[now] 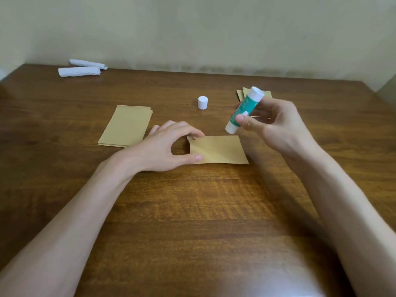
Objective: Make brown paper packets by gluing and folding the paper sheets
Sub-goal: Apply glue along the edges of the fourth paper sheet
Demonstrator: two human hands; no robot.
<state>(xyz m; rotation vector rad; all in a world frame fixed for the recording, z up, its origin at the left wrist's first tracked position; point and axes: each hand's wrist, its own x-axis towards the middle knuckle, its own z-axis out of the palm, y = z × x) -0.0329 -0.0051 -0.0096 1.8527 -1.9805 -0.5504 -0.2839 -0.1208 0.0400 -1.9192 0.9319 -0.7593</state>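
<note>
The left hand [162,144] is gripping the sheet [222,150] by its left edge, thumb and forefinger curled, on the table [192,211]. The right hand [272,123] is clasping the uncapped glue stick [243,110], tilted above the sheet; 1 cap [202,102] is standing beyond.

place: home room — wooden table [192,211] | plain painted wall [192,28]

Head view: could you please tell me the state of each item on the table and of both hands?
glue stick, uncapped, tilted, lifted off the table.
cap, off, standing upright on the table.
brown sheet, lying flat, lightly creased, not yet folded.
sheet stack, lying flat.
left hand, holds the brown sheet's left edge.
right hand, grips the glue stick.
white rolls, lying at the far edge.
</note>
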